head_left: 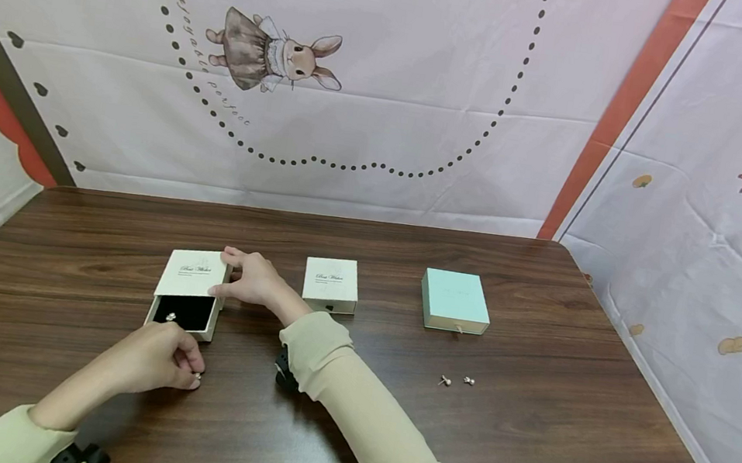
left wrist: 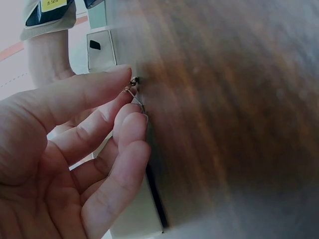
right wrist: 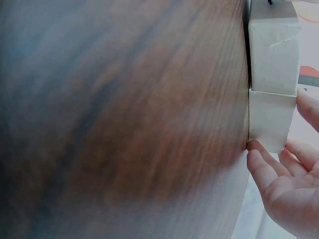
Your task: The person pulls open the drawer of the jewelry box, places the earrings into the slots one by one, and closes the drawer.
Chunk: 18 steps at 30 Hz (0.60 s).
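Observation:
At the left of the table, a white drawer-style jewelry box (head_left: 193, 275) has its drawer (head_left: 212, 324) pulled out toward the near side. A small stud earring (head_left: 171, 316) sits on the drawer's black cushion. Just in front of the drawer, my left hand (head_left: 160, 360) pinches another earring (left wrist: 133, 82) between thumb and index finger; its thin metal post shows in the left wrist view. My right hand (head_left: 255, 280) grips the box's outer sleeve (right wrist: 271, 119) at its right side and far end, with fingertips against the sleeve.
A second white box (head_left: 331, 281) stands right of my right hand, closed. Farther right is a mint-green box (head_left: 454, 297) with a small pull tab. Two small earrings (head_left: 445, 380) lie on the brown wooden table (head_left: 563, 429) before it. Printed cloth (head_left: 384, 131) hangs behind.

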Motion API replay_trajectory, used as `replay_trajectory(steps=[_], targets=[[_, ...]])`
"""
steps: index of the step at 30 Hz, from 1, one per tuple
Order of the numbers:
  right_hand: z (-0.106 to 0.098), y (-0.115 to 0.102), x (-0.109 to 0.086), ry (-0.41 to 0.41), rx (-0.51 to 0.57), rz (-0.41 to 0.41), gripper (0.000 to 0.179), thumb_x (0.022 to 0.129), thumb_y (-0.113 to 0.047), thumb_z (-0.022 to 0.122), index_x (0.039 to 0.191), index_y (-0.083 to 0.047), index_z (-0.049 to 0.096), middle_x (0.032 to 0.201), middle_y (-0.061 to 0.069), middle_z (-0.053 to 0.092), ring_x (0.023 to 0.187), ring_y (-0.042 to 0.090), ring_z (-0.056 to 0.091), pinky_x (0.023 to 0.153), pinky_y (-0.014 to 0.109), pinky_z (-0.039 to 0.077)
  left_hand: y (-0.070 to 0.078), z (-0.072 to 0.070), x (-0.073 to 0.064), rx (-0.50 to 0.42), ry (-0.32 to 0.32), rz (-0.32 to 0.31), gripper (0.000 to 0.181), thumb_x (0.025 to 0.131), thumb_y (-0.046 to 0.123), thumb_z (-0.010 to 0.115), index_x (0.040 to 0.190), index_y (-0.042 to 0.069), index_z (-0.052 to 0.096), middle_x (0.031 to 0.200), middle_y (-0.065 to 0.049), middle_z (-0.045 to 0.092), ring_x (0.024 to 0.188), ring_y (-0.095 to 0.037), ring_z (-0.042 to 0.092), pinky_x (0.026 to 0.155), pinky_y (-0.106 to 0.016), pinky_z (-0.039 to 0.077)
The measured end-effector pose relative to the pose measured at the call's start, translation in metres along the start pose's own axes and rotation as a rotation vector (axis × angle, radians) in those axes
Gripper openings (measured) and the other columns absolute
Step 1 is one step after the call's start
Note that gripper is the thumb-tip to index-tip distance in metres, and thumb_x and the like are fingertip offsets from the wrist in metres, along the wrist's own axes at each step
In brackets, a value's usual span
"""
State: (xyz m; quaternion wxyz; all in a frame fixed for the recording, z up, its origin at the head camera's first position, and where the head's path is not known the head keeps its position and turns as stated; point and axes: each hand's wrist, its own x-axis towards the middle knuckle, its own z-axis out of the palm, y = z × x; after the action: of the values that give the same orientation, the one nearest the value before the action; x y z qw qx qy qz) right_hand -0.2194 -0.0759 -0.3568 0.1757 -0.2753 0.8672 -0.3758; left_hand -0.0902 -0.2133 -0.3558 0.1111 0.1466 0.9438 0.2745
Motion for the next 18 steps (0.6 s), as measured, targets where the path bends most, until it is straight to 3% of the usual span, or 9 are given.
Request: replay_trajectory(steps=[8, 18], targets=[[0.0001, 0.0005, 0.0003, -0.001, -0.003, 0.004, 0.066, 0.081, -0.025, 0.069, 0.139, -0.015, 0.038, 0.146, -0.008, 0.030, 0.112, 0.010, 0.054, 0.090, 0.021, 0.041, -0.0007, 0.0004, -0.0003, 0.025, 0.014, 0.017, 0.016, 0.066, 0.014, 0.076, 0.062, 0.018, 0.061, 0.056, 0.011, 0.053, 0.051, -0.002, 0.045, 0.049, -0.022, 0.037], [-0.0007, -0.0009, 0.0002, -0.012, -0.018, 0.014, 0.066, 0.082, -0.027, 0.068, 0.139, -0.016, 0.037, 0.147, -0.009, 0.029, 0.112, 0.010, 0.053, 0.090, 0.021, 0.041, 0.0012, -0.0035, -0.0033, 0.029, 0.059, -0.018, 0.014, 0.069, 0.013, 0.072, 0.065, 0.019, 0.061, 0.054, 0.012, 0.052, 0.049, -0.002, 0.044, 0.048, -0.022, 0.035]])
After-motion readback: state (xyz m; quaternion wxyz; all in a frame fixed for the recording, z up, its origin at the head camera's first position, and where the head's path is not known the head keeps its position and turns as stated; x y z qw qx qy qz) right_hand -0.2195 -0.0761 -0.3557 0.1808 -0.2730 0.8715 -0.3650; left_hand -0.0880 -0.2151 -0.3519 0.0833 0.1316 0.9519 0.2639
